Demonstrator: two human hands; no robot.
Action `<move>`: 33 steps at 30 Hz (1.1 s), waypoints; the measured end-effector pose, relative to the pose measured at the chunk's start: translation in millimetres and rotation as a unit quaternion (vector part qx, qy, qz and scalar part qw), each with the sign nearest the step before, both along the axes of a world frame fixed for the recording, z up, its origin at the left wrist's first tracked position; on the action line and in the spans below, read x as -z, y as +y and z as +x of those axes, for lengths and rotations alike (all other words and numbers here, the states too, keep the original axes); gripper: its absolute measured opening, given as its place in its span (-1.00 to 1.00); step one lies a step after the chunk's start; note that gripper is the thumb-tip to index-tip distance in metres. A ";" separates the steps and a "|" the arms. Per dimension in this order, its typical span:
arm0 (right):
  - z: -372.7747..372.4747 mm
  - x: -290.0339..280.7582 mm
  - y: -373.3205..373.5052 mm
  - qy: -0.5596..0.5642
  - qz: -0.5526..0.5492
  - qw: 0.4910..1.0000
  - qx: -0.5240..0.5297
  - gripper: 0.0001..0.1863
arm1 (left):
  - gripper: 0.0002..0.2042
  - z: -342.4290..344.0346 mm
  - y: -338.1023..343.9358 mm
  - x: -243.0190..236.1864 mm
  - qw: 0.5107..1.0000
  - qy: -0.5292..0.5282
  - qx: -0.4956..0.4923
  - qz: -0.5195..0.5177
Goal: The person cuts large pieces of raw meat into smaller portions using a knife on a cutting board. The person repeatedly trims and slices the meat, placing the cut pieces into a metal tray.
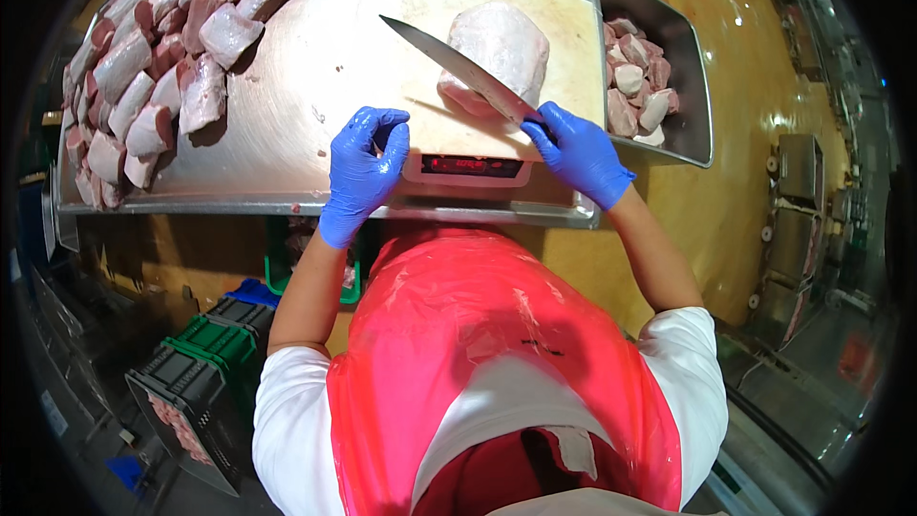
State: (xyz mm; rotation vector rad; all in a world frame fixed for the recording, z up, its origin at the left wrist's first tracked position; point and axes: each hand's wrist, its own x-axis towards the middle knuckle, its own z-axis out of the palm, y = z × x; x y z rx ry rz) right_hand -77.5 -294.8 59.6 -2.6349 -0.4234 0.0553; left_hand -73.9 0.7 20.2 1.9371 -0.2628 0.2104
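In a blue glove, my right hand (573, 153) is closed on the handle of a long knife (458, 67), whose blade points up-left across a large pale, skinned piece of meat (501, 38). That piece lies on a cream cutting board (401, 57). My left hand (368, 158), also gloved, is at the board's lower-left corner with loosely curled, open fingers and nothing visible in it. Beneath the board's near edge is a scale with a red lit display (468, 166).
Many meat pieces (134, 76) pile on the left of the steel table (267, 134). A steel bin (688, 86) holds cubed meat at the right. Green (282, 277) and stacked crates (191, 373) stand below. Steel wheeled equipment (798, 229) lines the right.
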 end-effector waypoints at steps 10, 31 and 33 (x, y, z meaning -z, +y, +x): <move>-24.1 0.3 -84.4 0.030 -0.106 0.990 -0.093 -0.74 | -0.90 -47.4 -31.9 13.0 0.992 -0.029 -0.121 0.016; -0.3 11.2 6.3 0.010 0.091 0.993 -0.073 -0.30 | -0.84 5.7 -92.4 38.9 0.983 -0.134 -0.093 0.088; -26.4 -1.3 -21.1 0.076 0.037 0.992 -0.089 -0.23 | -0.85 7.5 -88.6 42.9 0.983 -0.139 -0.094 0.074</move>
